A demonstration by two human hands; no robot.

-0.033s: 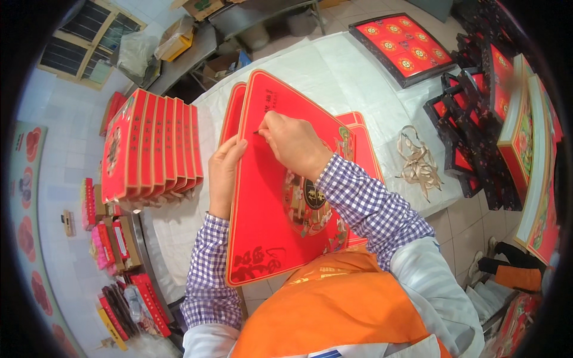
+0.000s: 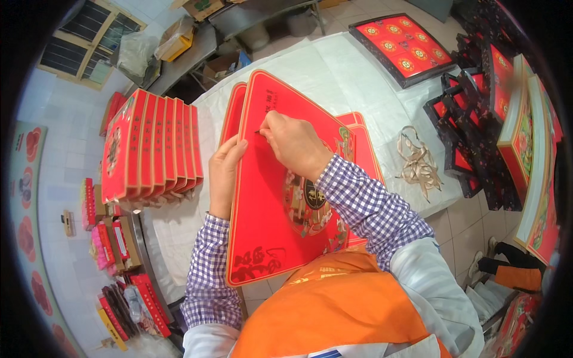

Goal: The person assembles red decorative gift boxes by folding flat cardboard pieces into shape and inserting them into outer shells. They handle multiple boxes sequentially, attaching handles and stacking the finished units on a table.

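Note:
A large red cardboard box panel (image 2: 256, 203) with gold edging and a round printed picture stands tilted up in front of me. My left hand (image 2: 225, 167) grips its left edge, thumb on the printed face and the other fingers mostly hidden behind. At the upper part of that face, my right hand (image 2: 292, 140) is closed in a pinch. A small dark spot shows at its fingertips; whether it is a hole or a held piece I cannot make out. More red panels (image 2: 234, 110) lie behind the one I hold.
Several similar red panels (image 2: 156, 146) stand in a row on the left of the white-covered table (image 2: 316, 65). To the right lies a bunch of beige ribbons (image 2: 418, 158). A black-framed red tray (image 2: 403, 48) sits at the far right, near stacked black-and-red boxes (image 2: 477, 119).

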